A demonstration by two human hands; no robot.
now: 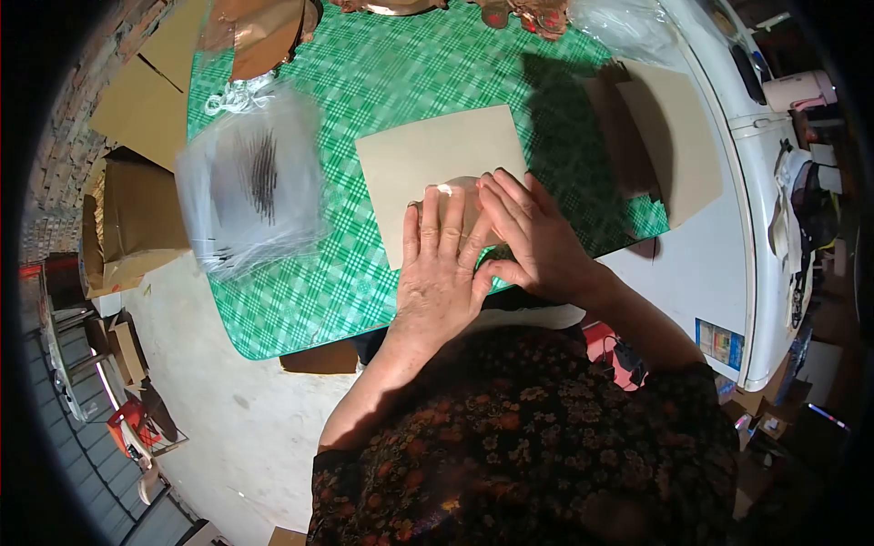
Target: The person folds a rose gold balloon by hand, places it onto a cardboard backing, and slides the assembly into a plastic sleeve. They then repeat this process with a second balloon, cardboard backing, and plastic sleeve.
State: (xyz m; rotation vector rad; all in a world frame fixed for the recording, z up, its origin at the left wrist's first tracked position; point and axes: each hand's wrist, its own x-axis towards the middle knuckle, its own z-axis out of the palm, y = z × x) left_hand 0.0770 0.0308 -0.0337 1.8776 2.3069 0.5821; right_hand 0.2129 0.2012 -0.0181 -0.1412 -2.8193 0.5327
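Note:
A tan cardboard sheet [437,150] lies on the green checked tablecloth [391,68]. On its near part rests a shiny, brownish, rounded piece [467,187], mostly covered by my hands. My left hand [439,264] lies flat over it with the fingers spread and pointing away from me. From the right, my right hand [537,232] reaches across, its fingers stretched over the piece's right side and its thumb near my left thumb. What lies beneath both palms is hidden.
Left of the sheet sits a stack of clear plastic bags [255,182], with white string [241,94] behind it. Copper-coloured pieces [267,38] lie at the far left edge. More cardboard [669,136] is at the right, beside a white fridge [760,227].

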